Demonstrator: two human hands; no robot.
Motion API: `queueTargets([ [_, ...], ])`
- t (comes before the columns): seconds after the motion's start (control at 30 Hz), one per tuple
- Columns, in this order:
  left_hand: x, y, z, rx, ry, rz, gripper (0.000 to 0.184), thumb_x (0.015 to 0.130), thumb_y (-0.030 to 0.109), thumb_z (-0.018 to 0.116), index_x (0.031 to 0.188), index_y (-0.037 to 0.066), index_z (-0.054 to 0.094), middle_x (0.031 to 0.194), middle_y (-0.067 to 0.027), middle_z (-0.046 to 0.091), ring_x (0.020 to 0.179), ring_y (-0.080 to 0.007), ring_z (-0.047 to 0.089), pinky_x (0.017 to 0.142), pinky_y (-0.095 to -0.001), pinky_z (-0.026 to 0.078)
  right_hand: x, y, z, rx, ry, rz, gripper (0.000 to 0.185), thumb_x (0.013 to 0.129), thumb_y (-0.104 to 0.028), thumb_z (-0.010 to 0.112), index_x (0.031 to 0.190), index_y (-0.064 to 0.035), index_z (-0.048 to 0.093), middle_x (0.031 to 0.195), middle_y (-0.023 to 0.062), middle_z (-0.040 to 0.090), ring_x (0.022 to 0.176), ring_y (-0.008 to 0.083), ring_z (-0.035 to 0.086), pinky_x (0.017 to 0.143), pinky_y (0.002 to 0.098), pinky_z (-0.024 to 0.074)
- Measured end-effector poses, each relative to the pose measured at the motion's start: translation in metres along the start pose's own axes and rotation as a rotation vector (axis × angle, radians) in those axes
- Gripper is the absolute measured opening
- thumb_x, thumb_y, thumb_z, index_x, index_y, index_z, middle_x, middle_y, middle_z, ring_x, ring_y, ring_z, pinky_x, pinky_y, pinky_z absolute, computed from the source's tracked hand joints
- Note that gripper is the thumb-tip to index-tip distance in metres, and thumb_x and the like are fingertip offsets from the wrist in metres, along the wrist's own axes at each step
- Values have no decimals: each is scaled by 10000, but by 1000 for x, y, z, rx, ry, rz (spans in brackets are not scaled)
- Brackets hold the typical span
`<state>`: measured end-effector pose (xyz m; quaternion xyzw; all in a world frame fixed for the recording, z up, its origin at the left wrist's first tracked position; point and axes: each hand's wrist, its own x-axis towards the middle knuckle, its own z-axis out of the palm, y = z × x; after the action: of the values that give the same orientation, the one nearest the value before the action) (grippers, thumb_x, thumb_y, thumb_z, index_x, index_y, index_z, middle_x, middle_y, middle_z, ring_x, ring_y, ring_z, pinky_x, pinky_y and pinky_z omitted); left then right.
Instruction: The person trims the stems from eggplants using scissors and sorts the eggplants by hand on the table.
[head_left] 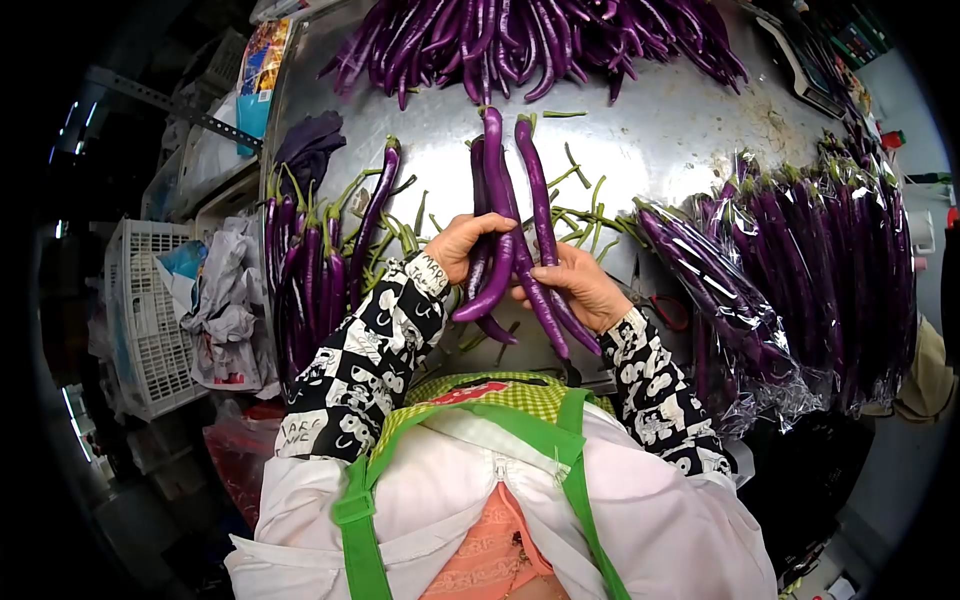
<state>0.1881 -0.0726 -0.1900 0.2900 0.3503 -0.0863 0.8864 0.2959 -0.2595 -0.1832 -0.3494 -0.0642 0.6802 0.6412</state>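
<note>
Long purple eggplants (495,175) are gathered in front of me over the metal table (420,125). My left hand (466,246) is closed round several of them, thumb across a curved one. On the other side, my right hand (582,288) grips the right-hand eggplants, including a long one (538,185) that stands slightly apart at its top. Their lower ends hang toward my apron. Green stem trimmings (590,215) lie scattered beside both hands. One loose eggplant (375,220) lies left of my left hand, near a group of upright-pointing eggplants (313,280).
A large heap of eggplants (510,45) covers the far side. Plastic-wrapped bundles (815,270) lie at right, with one wrapped bundle (720,290) nearest me. Red-handled scissors (668,312) lie beside it. A dark cloth (311,147), plastic bags (225,310) and a white crate (150,310) are at left.
</note>
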Motion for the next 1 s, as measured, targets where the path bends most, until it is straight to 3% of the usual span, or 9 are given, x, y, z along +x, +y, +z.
queueTargets([
  [0.07, 1, 0, -2, 129, 81, 66, 205, 826, 73, 664, 964, -70, 613, 810, -153, 673, 680, -234, 679, 652, -341, 603, 0, 3, -7, -4, 89, 26, 382, 879, -85, 655, 1204, 36, 494, 962, 117, 640, 773, 208, 693, 636, 268, 604],
  [0.17, 1, -7, -5, 287, 169, 161, 216, 809, 48, 714, 971, -54, 612, 805, -140, 670, 701, -224, 689, 599, -311, 598, -1, 6, -13, -86, 123, 54, 358, 877, -78, 650, 1190, 29, 514, 969, 118, 640, 750, 190, 687, 623, 253, 594],
  [0.33, -8, -1, 2, 72, 113, 130, 220, 803, 88, 749, 930, -39, 621, 808, -130, 661, 691, -228, 691, 566, -291, 591, -4, 8, -10, -264, 254, 35, 364, 821, -43, 631, 1158, 39, 522, 921, 107, 630, 685, 167, 661, 599, 260, 567],
  [0.5, -11, 3, 8, -20, 46, 205, 238, 841, 122, 721, 980, -14, 583, 852, -147, 659, 737, -241, 692, 640, -320, 607, 5, 27, -17, -286, 210, 12, 322, 823, -103, 641, 1087, 26, 510, 898, 108, 613, 720, 151, 618, 664, 261, 532],
  [0.67, -12, 3, 9, 13, -15, 272, 261, 875, 60, 661, 1083, -25, 529, 1043, -182, 630, 962, -302, 665, 850, -409, 594, 7, 21, -36, -1131, 499, -96, 312, 880, -174, 598, 1085, 38, 494, 921, 119, 613, 781, 154, 605, 675, 271, 517],
  [0.7, -11, 2, 9, 13, -16, 274, 261, 875, 60, 661, 1083, -25, 529, 1043, -182, 630, 962, -302, 665, 850, -409, 594, 0, 7, -20, -689, 412, -31, 337, 906, -220, 561, 1108, 40, 491, 985, 141, 617, 876, 199, 629, 736, 317, 530],
  [0.77, -8, -2, 11, 39, -33, 332, 263, 872, 55, 661, 1083, -29, 530, 1039, -174, 632, 979, -304, 659, 855, -406, 593, -5, -5, -20, -352, 214, 17, 340, 947, -248, 502, 1138, 32, 478, 1048, 165, 616, 968, 243, 641, 778, 347, 545],
  [0.87, -6, -4, 21, 52, -35, 336, 240, 876, 54, 654, 1079, -21, 550, 1064, -167, 644, 945, -260, 666, 816, -357, 596, -2, 1, 1, -45, 146, -9, 347, 984, -279, 452, 1158, 21, 472, 1113, 183, 604, 1004, 281, 645, 780, 369, 564],
  [1.0, 8, -18, 27, 39, 62, 374, 234, 888, 90, 644, 1082, -16, 567, 1015, -139, 669, 878, -206, 665, 769, -337, 584, 10, 18, 6, 261, 36, 32, 356, 921, -208, 630, 1169, -13, 465, 987, 116, 623, 855, 206, 670, 740, 370, 603],
])
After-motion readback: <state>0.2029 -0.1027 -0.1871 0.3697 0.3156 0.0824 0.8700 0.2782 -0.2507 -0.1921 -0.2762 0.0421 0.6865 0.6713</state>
